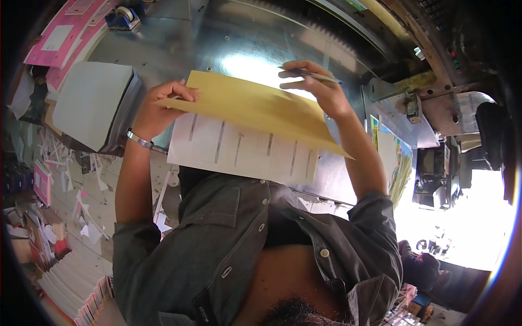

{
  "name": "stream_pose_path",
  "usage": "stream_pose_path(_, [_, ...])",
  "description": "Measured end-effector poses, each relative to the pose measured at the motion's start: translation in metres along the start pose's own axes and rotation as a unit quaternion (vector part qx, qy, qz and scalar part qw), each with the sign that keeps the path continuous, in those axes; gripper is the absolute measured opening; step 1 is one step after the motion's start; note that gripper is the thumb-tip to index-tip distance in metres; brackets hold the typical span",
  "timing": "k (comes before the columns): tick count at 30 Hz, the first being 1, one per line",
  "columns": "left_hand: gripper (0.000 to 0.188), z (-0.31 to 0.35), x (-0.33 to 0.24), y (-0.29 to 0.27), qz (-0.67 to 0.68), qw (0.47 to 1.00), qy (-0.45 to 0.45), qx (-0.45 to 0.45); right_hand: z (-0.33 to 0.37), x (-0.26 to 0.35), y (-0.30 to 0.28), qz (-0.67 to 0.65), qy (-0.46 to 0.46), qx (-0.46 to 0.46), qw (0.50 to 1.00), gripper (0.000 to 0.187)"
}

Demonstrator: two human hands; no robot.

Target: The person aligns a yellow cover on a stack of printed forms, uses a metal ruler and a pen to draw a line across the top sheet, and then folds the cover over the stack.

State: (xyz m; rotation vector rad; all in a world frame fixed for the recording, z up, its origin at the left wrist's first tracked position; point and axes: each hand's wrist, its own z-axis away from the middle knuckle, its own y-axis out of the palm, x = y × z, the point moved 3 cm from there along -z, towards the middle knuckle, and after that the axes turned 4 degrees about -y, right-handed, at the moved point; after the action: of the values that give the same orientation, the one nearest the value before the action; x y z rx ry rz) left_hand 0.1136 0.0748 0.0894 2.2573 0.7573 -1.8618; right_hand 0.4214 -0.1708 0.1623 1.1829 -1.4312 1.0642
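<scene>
While paper scraps [81, 212] litter the floor at far left, a thick grey stack of sheets [98, 103] sits on the left part of the metal bench [179, 38], square and close by, which looks like a place for work within easy reach. Beyond it, pink card sheets [65, 32] and a tape dispenser [124, 16] lie at the bench's far corner, well apart from the hands.

Next comes the left hand [163, 106], a metal bracelet [138, 140] on its wrist. It pinches the left edge of a yellow cover [255, 106], fingers curled over the top and thumb under, and lifts that cover up off the sheet below. The lift seems meant to bare the page: under the raised cover a white ruled sheet [239, 149] with dark column lines shows, lying flat near the person's chest, over the bench's near edge. The cover slopes down to the right, so its right corner points toward the right forearm.

Further right, the right hand [318, 87] rests above the cover's far edge, closed round a thin blue pen [312, 75] held nearly level, tip toward the right. I cannot tell whether the pen touches anything. Right of the arm, a colourful printed sheet [399, 157] hangs at the bench's side, beside grey machine parts [413, 106].
</scene>
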Motion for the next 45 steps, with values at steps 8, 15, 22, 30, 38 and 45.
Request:
stream_pose_path(8, [0.02,0.005,-0.029,0.001,-0.039,0.998,0.013,0.041,0.086,-0.01,-0.023,-0.035,-0.134,-0.137,0.981,0.081])
stream_pose_path(15, [0.022,0.025,-0.046,-0.002,-0.131,0.99,0.033,0.043,0.161,-0.002,0.004,0.036,-0.092,-0.289,0.952,0.104])
stream_pose_path(22, [0.016,0.024,-0.035,-0.012,-0.094,0.994,0.018,-0.05,0.175,-0.003,0.004,0.06,-0.099,-0.322,0.939,0.11])
stream_pose_path(30, [0.024,-0.016,-0.046,-0.009,0.064,0.981,-0.002,-0.181,0.141,0.012,0.008,0.084,-0.187,-0.339,0.918,0.099])
stream_pose_path(38, [0.026,-0.081,-0.033,-0.016,0.024,0.98,-0.031,-0.195,0.117,-0.007,0.008,0.12,-0.129,-0.453,0.874,0.077])
stream_pose_path(45, [0.049,-0.147,0.021,-0.03,-0.011,0.968,-0.186,-0.168,0.068,-0.019,-0.002,0.114,-0.106,-0.482,0.862,0.071])
